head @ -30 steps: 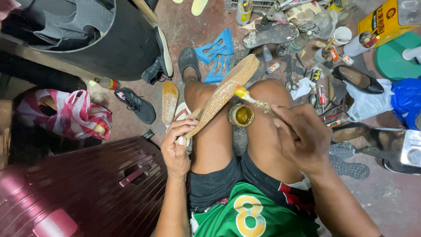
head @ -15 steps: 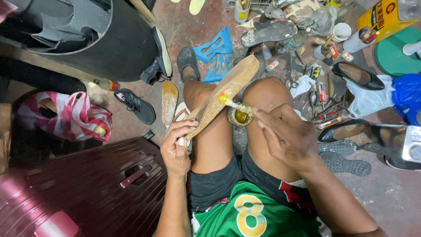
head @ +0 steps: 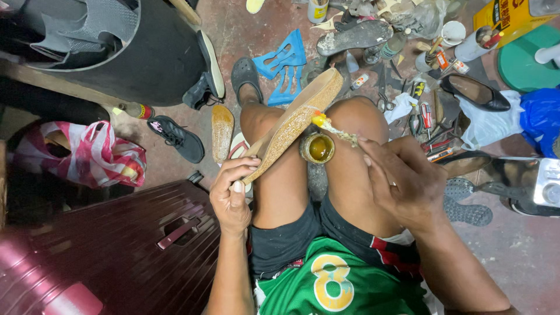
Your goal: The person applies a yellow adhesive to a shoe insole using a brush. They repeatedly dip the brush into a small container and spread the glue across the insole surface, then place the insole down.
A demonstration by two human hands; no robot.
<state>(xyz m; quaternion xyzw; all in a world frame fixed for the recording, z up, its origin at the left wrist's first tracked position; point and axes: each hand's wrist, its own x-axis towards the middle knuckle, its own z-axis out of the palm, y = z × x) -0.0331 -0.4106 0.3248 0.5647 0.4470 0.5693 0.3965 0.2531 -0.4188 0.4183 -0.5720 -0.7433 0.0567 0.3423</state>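
While the left hand (head: 232, 195) grips the near end of the shoe sole (head: 294, 122), fingers closed around it, the sole runs diagonally up and away to the right, over the left thigh toward the knees. From the right, the right hand (head: 402, 178) pinches a thin brush (head: 333, 127), its yellow-wet tip touching the sole's far half, just above the open glue tin (head: 317, 148) wedged between the knees. Tan and speckled, the sole glistens with glue.
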